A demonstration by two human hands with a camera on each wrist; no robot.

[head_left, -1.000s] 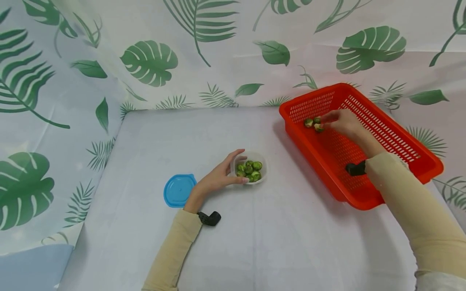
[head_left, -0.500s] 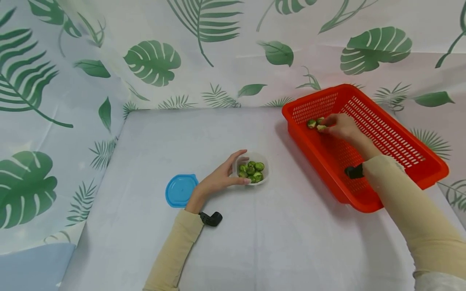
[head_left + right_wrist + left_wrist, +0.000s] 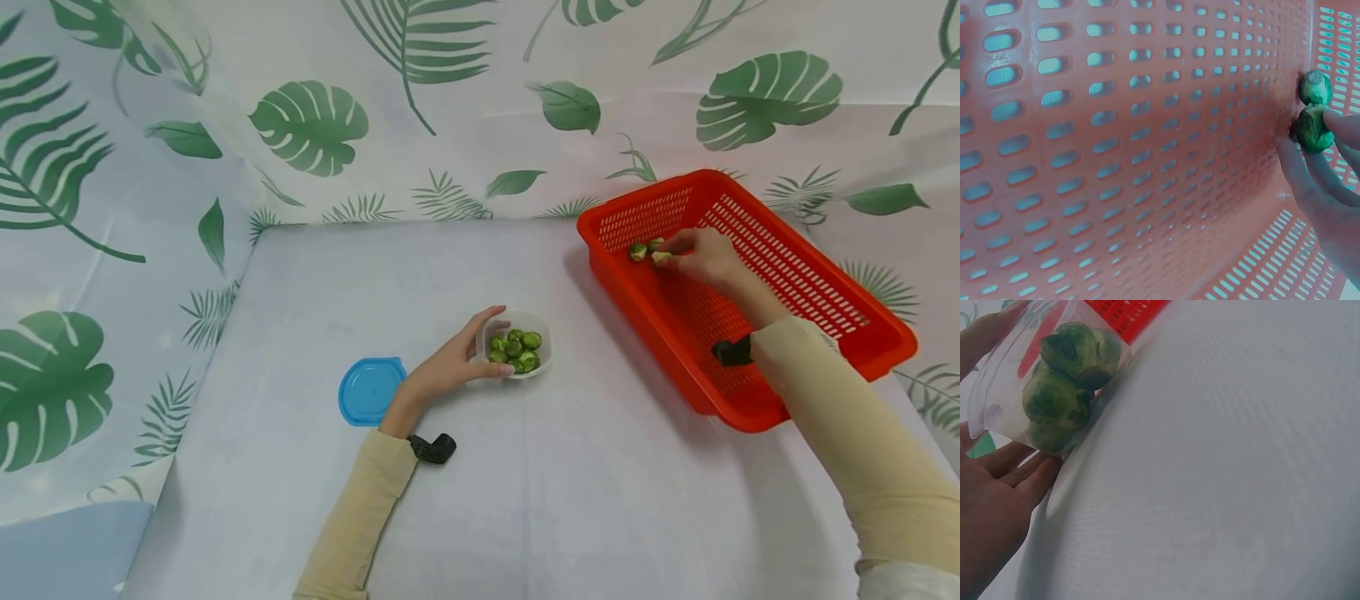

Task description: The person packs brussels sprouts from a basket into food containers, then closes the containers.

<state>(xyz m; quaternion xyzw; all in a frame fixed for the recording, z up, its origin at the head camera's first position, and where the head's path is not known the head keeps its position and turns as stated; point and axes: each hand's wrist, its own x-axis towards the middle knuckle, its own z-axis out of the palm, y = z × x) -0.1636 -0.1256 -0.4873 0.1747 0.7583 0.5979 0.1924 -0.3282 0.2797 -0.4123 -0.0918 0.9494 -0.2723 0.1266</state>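
My left hand [image 3: 448, 365] grips a small clear plastic container [image 3: 544, 332], thumb on the near side and fingers around the far side. Several green Brussels sprouts [image 3: 514, 350] lie in it, also visible through its wall in the left wrist view. Inside the red basket [image 3: 651, 329], my right hand [image 3: 707, 257] pinches a Brussels sprout [image 3: 1314, 130] between thumb and fingers. Two other sprouts sit close by in the basket's far left corner; one sprout [image 3: 637, 252] shows clearly, while the other is partly covered by the fingers.
A blue lid [image 3: 371, 392] lies flat on the white table cover [image 3: 465, 500], left of the left forearm. Leaf-patterned cloth [image 3: 450, 100] hangs behind and to the left. The basket's slotted walls rise around the right hand.
The right fingers have closed around the near sprout, which has shifted slightly up. The left hand and container stay in place; the head view sways a little.
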